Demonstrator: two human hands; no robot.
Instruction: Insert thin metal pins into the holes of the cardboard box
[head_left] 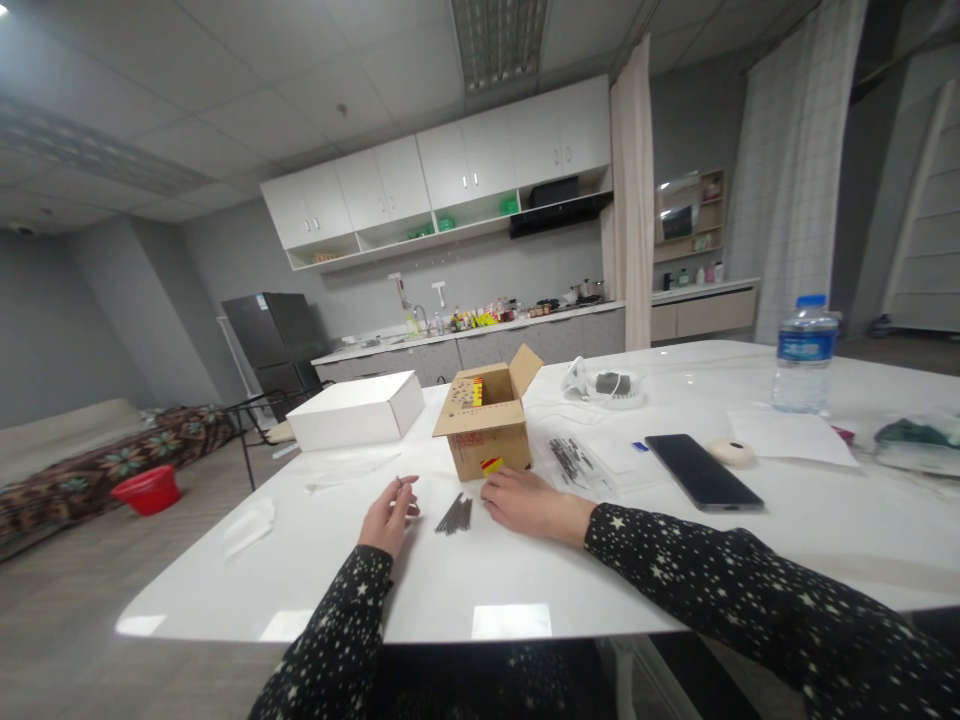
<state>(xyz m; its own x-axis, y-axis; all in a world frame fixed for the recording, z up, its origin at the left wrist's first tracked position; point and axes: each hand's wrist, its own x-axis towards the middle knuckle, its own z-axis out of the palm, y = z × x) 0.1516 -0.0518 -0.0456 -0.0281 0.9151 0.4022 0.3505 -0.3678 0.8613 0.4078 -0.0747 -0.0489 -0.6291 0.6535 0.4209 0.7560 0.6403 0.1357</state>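
My left hand [388, 515] rests on the white table [465, 590] and pinches one thin dark metal pin between thumb and fingertips. A small bundle of the same pins [455, 514] lies on the table between my hands. Palm down, my right hand [529, 500] lies flat just right of the bundle, touching the front of a small open cardboard box [486, 425]. Behind the right hand, more dark pins [570, 458] lie on clear plastic bags.
A closed white box [356, 410] stands left of the cardboard box. A black phone [703, 470], a water bottle [804, 355], papers and a bagged item [609, 385] lie to the right. A tissue [249, 525] sits near the left edge. Kitchen counter behind.
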